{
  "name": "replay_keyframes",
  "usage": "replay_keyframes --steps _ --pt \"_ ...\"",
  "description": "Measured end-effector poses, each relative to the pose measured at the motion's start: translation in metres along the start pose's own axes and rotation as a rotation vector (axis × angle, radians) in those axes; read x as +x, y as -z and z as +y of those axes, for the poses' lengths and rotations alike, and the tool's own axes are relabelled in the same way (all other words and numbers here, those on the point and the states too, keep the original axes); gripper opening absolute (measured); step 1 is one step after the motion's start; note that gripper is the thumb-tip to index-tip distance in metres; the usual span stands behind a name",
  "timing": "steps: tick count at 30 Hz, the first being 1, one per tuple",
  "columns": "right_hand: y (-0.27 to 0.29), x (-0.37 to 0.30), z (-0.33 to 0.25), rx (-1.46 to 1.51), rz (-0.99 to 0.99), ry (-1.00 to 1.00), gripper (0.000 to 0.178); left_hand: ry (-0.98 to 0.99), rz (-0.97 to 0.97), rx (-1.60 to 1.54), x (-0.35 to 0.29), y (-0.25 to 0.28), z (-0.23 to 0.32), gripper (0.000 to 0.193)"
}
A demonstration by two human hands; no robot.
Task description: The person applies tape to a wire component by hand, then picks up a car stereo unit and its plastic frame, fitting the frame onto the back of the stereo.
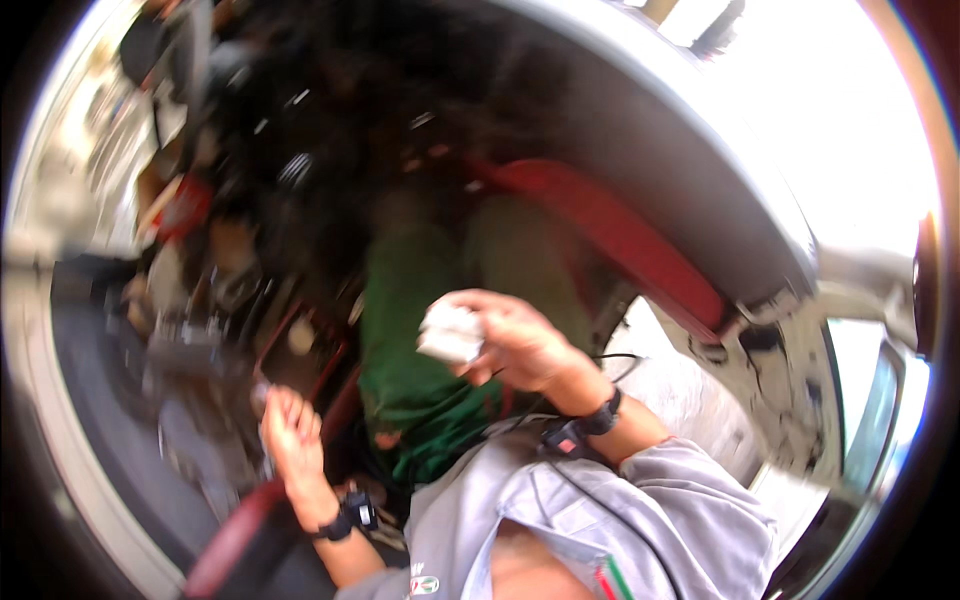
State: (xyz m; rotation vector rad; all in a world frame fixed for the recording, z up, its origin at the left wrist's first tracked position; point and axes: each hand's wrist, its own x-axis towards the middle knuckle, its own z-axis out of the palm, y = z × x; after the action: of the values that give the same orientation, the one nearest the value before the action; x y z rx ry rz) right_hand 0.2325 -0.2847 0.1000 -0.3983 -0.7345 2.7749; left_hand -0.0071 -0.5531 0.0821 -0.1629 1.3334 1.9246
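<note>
My right hand (525, 345) is in front of my lap, its fingers closed on a small white blocky object (452, 334). Blur hides what kind of thing that is. Farther left and lower, my left hand (293, 435) is closed, fingers curled in. A pale bit shows at its fingertips, too smeared to name. The two hands are well apart. Below them both are my legs in green trousers (415, 340). A black strap with a small device (360, 509) is on my left wrist, and another strap (602, 412) circles the right.
I seem to sit inside a vehicle. A dark panel with a red edge (620, 240) curves along the far right side. Dark grey padding (95, 370) is at the left, beside blurred clutter and a red item (183, 207). A black cable (630, 500) runs over my grey shirt.
</note>
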Motion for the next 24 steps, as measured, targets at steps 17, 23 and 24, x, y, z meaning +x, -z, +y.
replay_keyframes --steps 17,23,24 --pt "0.003 -0.009 -0.002 0.052 -0.080 0.052 0.048 0.260 -0.215 0.155 0.074 -0.049 -0.010 0.032" --pt "0.004 -0.011 -0.004 0.071 -0.109 0.066 0.047 0.521 -0.052 -0.251 0.068 -0.040 0.002 0.012" --pt "0.004 -0.013 -0.005 0.072 -0.109 0.072 0.048 0.656 0.073 -0.445 0.066 -0.045 0.006 0.011"
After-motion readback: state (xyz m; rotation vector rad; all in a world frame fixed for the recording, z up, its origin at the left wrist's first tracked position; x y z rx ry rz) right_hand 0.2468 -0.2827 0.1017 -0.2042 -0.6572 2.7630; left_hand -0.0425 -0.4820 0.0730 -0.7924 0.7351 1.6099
